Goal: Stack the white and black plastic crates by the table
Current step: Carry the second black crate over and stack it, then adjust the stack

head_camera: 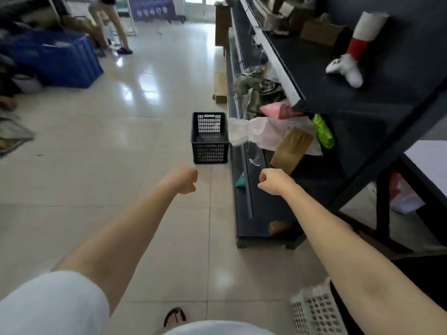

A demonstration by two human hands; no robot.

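A black plastic crate [210, 138] with perforated walls stands upright on the tiled floor, close against the dark shelving unit. Both my arms stretch out toward it. My left hand [185, 180] is curled into a fist a short way in front of the crate, holding nothing. My right hand [272, 181] is also a closed fist, empty, level with the shelf's lower edge. A white perforated crate [314, 313] sits on the floor at the bottom right, partly hidden under my right forearm.
A dark shelving unit [314, 97] runs along the right, with bags, a cardboard box [290, 148] and plastic wrap spilling over its edge. A blue bin [60, 59] stands far left. A person's legs [116, 25] are at the back. Open tiled floor lies left of the crate.
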